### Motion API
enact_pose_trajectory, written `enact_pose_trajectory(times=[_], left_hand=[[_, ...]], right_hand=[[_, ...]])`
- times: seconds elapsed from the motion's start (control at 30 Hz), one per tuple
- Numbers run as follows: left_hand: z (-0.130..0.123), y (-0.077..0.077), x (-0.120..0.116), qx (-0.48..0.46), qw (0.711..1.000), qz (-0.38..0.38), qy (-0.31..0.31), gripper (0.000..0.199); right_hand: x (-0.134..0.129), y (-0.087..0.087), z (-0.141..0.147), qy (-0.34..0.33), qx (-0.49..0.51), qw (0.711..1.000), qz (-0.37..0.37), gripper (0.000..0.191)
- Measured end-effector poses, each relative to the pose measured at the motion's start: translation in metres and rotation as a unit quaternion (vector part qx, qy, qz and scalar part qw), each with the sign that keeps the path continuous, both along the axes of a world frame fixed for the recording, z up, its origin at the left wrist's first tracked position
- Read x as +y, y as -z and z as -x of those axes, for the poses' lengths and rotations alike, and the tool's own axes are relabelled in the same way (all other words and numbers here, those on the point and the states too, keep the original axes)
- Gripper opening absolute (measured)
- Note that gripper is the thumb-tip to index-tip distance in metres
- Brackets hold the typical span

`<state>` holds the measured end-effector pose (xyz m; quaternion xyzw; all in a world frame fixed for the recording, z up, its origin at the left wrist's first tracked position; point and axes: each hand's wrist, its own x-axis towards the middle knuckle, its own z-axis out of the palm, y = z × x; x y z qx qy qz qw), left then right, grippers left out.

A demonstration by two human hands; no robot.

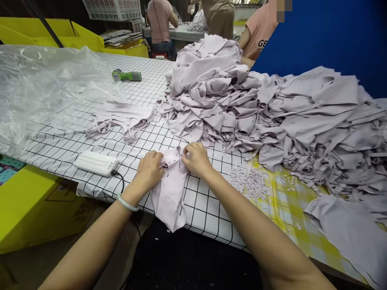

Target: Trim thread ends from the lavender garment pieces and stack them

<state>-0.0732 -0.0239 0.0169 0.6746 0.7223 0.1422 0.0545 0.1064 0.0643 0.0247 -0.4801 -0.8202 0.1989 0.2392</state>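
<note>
A pale pink fabric piece (169, 193) lies between my hands at the table's front edge, its lower end hanging over. My left hand (150, 169) is closed on its upper left part, where small dark marks show. My right hand (195, 158) pinches the fabric's upper right edge, with thumb and fingers together. Beyond my hands, a large heap of the same pale fabric (211, 92) rises on the table. More cut pieces with straps (121, 119) lie flat to the left of it.
A white power bank (96, 162) with a black cable sits left of my hands. Farther back are a green handheld tool (127, 75) and clear plastic sheeting (51, 88). Small scraps (249, 181) lie at right. People in pink shirts (161, 22) are beyond the table; yellow boxes (39, 205) stand left.
</note>
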Motion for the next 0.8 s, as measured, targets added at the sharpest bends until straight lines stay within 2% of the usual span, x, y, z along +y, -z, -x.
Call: enact_pose_trajectory(times=[0.07,0.13,0.2,0.23,0.33,0.4,0.5,0.6,0.7,0.73,0.8], left_hand=[[0.014,-0.006,-0.001,-0.03,0.999,-0.038,0.008,0.022],[0.029,-0.015,-0.009,-0.065,0.991,-0.113,-0.013,0.018],[0.043,-0.023,-0.02,-0.081,0.985,-0.152,-0.032,0.017],[0.049,-0.024,-0.026,-0.079,0.986,-0.14,-0.032,0.017],[0.062,-0.021,-0.047,-0.038,0.997,-0.065,-0.004,0.021],[0.062,-0.013,-0.063,-0.009,0.998,-0.061,0.01,0.028],[0.045,-0.003,-0.086,0.008,0.992,-0.124,0.003,0.036],[0.01,0.005,-0.105,-0.006,0.986,-0.164,0.02,0.033],[-0.021,0.013,-0.11,-0.015,0.989,-0.137,0.052,0.042],[-0.026,0.014,-0.108,-0.017,0.99,-0.129,0.057,0.046],[-0.028,0.008,-0.098,-0.047,0.989,-0.124,0.072,0.039]], right_hand=[[-0.01,-0.012,-0.009,-0.003,0.098,0.993,-0.069,0.01],[-0.031,-0.023,-0.027,0.012,0.184,0.97,-0.162,0.012],[-0.059,-0.026,-0.044,0.001,0.208,0.947,-0.243,0.019],[-0.073,-0.024,-0.05,-0.028,0.2,0.943,-0.264,0.023],[-0.112,-0.003,-0.06,-0.158,0.127,0.95,-0.238,0.029],[-0.13,0.014,-0.061,-0.2,0.077,0.956,-0.2,0.028],[-0.14,0.03,-0.06,-0.18,0.061,0.965,-0.178,0.028],[-0.141,0.034,-0.058,-0.157,0.064,0.97,-0.175,0.027],[-0.145,0.031,-0.055,-0.153,0.072,0.971,-0.172,0.025],[-0.148,0.027,-0.054,-0.156,0.087,0.97,-0.164,0.025],[-0.153,0.016,-0.055,-0.147,0.149,0.971,-0.115,0.022]])
